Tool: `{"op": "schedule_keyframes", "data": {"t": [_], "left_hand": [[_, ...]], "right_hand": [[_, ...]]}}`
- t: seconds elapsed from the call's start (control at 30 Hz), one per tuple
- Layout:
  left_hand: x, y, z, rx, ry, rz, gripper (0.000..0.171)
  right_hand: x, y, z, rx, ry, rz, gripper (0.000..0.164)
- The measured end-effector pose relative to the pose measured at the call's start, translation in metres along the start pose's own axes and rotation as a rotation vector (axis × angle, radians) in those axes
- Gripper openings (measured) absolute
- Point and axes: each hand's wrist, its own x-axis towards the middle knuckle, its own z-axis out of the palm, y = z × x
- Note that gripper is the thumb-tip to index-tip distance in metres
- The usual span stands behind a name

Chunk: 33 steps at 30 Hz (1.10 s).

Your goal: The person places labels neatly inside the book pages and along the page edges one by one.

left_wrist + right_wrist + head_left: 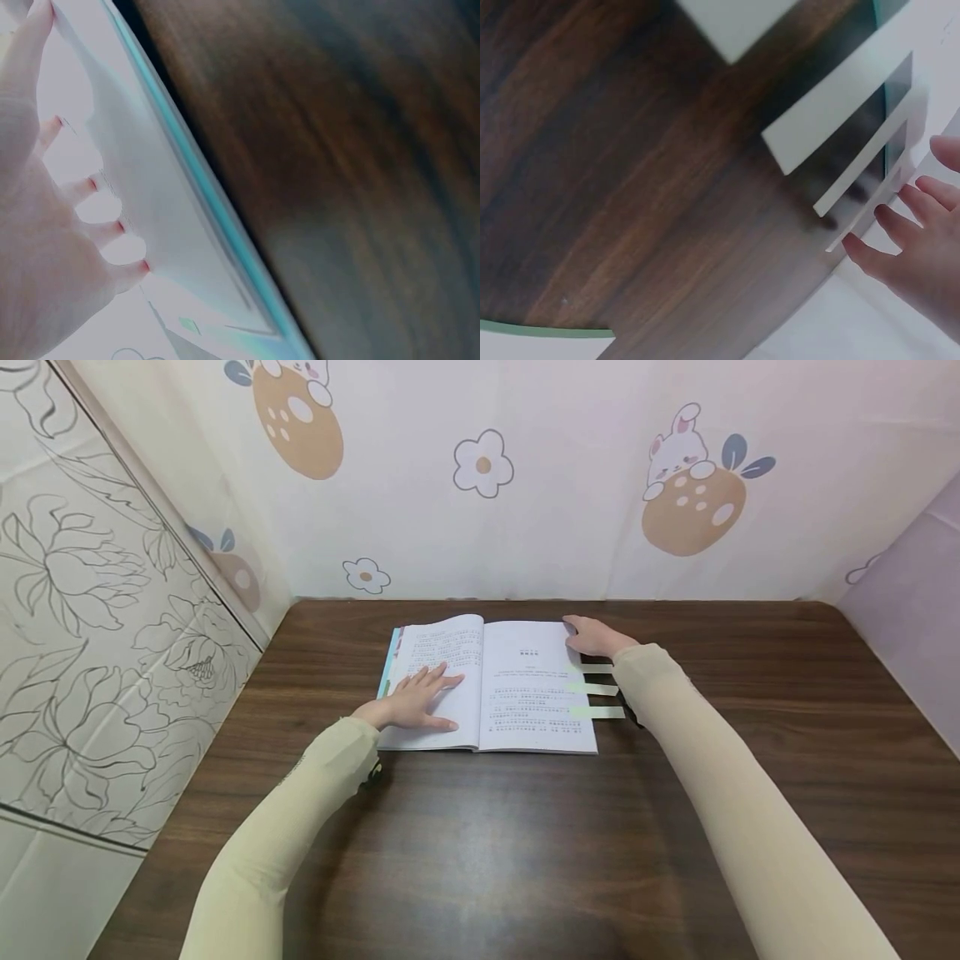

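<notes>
An open book (525, 710) with printed text lies on the table, a light-blue cover edge showing on its left side. My left hand (416, 700) rests on the left page with its fingers spread; the left wrist view shows the same hand (52, 225) over the pale page (150, 180). At the upper right corner of the right page, my right hand (596, 637) touches the page edge. In the right wrist view that hand (919, 247) has its fingers slightly bent and its thumb apart from them. Three pale green sticky tabs (603, 712) jut from the right edge.
The book lies toward the back of a dark wood-grain table (465, 843). Behind it rises a pale curtain (555, 527) printed with rabbits and flowers. A white panel with flower line drawings (97, 635) borders the left side.
</notes>
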Motion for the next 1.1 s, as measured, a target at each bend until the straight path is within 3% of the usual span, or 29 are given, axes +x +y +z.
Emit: {"op": "schedule_keyframes", "data": {"t": [0.27,0.53,0.83,1.1], "left_hand": [[0.001,-0.001,0.000,0.004,-0.008,-0.014,0.082],[0.001,-0.002,0.001,0.007,-0.005,-0.009,0.082],[0.001,-0.001,0.002,0.010,-0.003,-0.013,0.082],[0.001,-0.001,0.002,0.009,0.000,-0.007,0.082]], "right_hand": [[-0.001,-0.006,-0.002,0.023,0.047,-0.014,0.053],[0.002,-0.010,0.001,0.057,-0.009,0.031,0.058],[0.003,-0.013,0.001,0.037,0.025,-0.014,0.057],[0.001,-0.012,0.000,0.051,0.007,0.016,0.058]]}}
